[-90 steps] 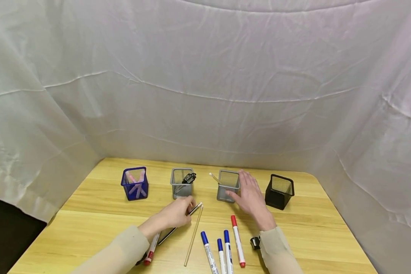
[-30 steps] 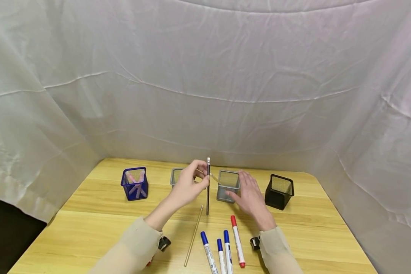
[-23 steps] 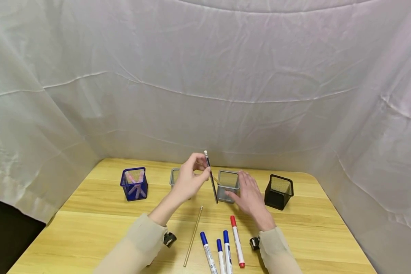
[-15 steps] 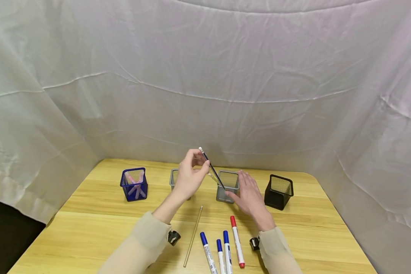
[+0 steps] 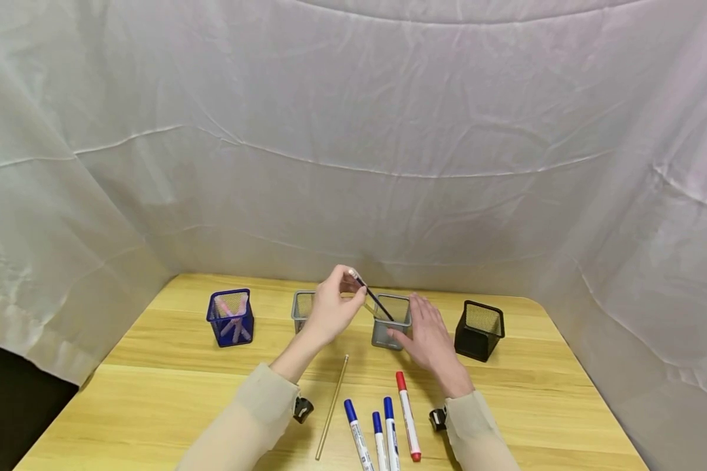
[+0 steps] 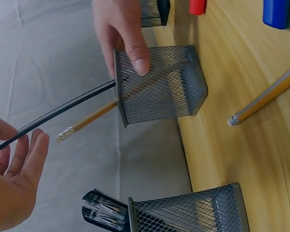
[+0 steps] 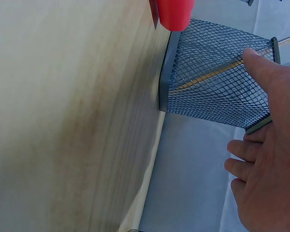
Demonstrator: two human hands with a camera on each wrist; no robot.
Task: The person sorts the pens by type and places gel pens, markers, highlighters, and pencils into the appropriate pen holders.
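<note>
My left hand [image 5: 330, 311] pinches a dark pencil [image 5: 374, 299] near its white eraser end. The pencil slants down to the right, its lower end at the mouth of a silver mesh pen cup [image 5: 387, 338]. My right hand [image 5: 429, 335] holds that cup at its right side, thumb [image 7: 261, 67] across one mesh wall and fingers round the other side. A yellow pencil [image 6: 94, 116] leans inside the same cup, eraser end sticking out. Another pencil [image 5: 332, 407] lies on the table below the hands.
A second silver cup [image 5: 302, 307] with black-handled scissors [image 6: 105, 212] stands to the left, partly behind my left hand. Farther left is a blue cup [image 5: 234, 330] with pink sticks; a black cup [image 5: 477, 343] stands right. Blue-capped markers [image 5: 359, 435] and a red marker [image 5: 408, 417] lie in front.
My left hand has lifted the dark pencil off the table, carried it right, turned it and lowered its end to the silver cup. The right hand has stayed on the cup.
</note>
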